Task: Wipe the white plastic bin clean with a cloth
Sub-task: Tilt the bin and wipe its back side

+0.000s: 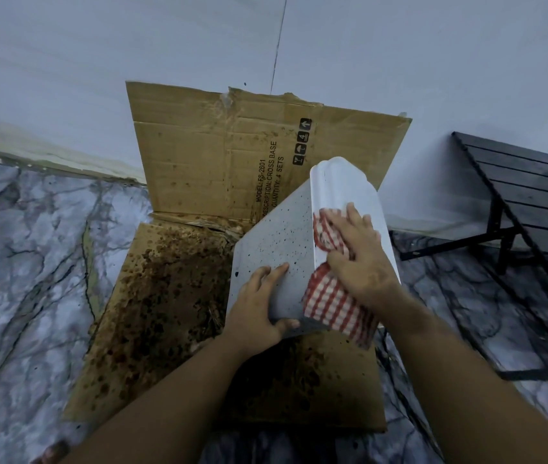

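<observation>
A: Where's the bin?

B: I see the white bin (276, 259) tipped on its side over stained cardboard (165, 296) on the marble floor (25, 262), speckled face toward 9 o'clock.

A: Hands?

B: Left hand (259, 306) grips the near edge, fingers curled around it. Right hand (359, 252) presses the red-checked cloth (333, 299) flat on the upper face, fingers straight. Black bench (533, 195) at 3 o'clock.

White bin (276, 242) tipped on its side over stained cardboard, left face w/ dark specks; red-checked cloth (336, 303) draped on its top face.
</observation>
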`<move>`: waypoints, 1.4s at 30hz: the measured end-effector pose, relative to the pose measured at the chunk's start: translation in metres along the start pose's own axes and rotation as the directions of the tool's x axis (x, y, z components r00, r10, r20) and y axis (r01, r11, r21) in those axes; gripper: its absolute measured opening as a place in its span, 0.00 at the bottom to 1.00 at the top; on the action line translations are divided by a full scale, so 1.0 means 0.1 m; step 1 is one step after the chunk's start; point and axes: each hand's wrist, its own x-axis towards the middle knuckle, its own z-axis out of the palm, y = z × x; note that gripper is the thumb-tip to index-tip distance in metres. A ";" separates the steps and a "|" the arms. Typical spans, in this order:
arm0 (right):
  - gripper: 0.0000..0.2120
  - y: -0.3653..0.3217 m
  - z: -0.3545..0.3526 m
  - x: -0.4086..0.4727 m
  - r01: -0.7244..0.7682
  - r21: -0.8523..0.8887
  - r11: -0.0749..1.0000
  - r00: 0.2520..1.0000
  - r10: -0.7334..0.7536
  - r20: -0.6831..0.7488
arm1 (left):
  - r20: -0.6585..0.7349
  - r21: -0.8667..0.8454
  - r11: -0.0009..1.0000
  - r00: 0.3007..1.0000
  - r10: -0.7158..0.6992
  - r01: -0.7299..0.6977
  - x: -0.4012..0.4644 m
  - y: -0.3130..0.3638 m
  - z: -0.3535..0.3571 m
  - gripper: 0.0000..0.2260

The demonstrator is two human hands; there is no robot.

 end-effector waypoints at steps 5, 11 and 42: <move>0.32 -0.01 0.04 -0.32 0.013 0.010 1.000 1.000 -0.013 0.008 | -0.015 0.001 1.000 1.000 -0.002 0.002 -0.01 0.01 0.01 0.44; 0.27 -0.05 -0.04 -0.24 0.078 -0.080 0.994 0.997 -0.076 0.032 | -0.012 -0.040 0.999 1.000 -0.003 0.003 0.01 -0.04 -0.05 0.45; 0.25 -0.27 -0.04 0.91 -0.133 -0.226 0.965 0.991 0.124 -0.053 | 0.020 -0.055 0.998 1.000 -0.019 0.020 0.12 -0.01 -0.10 0.43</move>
